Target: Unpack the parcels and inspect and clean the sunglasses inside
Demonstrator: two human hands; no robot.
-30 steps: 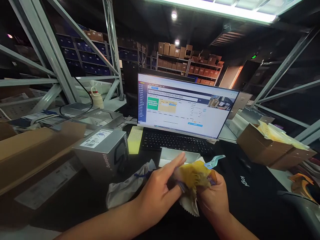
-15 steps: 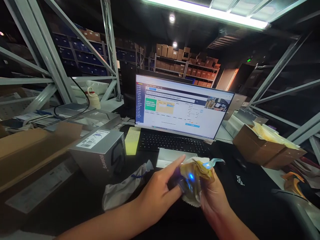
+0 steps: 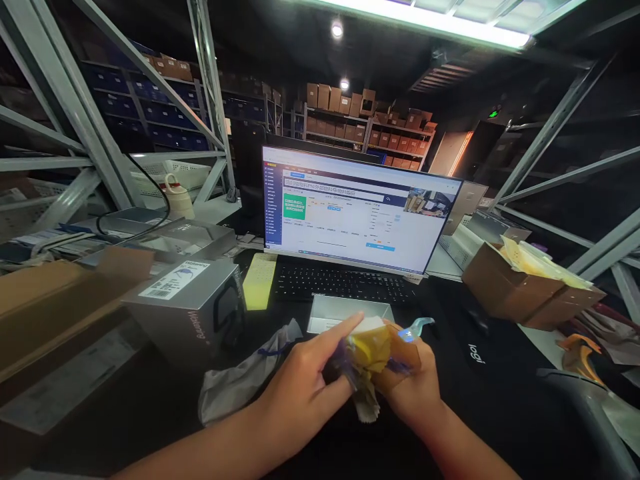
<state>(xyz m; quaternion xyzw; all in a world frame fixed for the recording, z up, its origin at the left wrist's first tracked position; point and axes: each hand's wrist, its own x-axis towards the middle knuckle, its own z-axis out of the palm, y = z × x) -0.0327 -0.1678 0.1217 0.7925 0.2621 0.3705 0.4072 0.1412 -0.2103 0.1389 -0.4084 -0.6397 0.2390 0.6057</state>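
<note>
A yellow-brown cloth (image 3: 369, 348) with a zigzag edge is bunched between my hands, above the black desk mat. My left hand (image 3: 306, 377) pinches its left side, thumb below and index finger stretched along the top. From the right, my right hand (image 3: 417, 383) has its fingers closed around the cloth and something shiny inside it. A pale blue, see-through hooked piece (image 3: 418, 329) sticks out above that hand. Purple glints show between the fingers; the item within the folds is mostly hidden. Just behind lies a flat silver-grey box (image 3: 325, 312).
A grey drawstring pouch (image 3: 233, 383) lies left of my hands, beside a grey product box (image 3: 193, 313). Beyond stand a keyboard (image 3: 340, 285), a yellow note pad (image 3: 260, 283) and a lit monitor (image 3: 340, 223). At right are a mouse (image 3: 475, 319) and a cardboard box (image 3: 500, 287).
The cloth has been turned and refolded in my hands, showing more yellow; the blue light spot on it is gone. My right hand has moved slightly left. The view has shifted a little.
</note>
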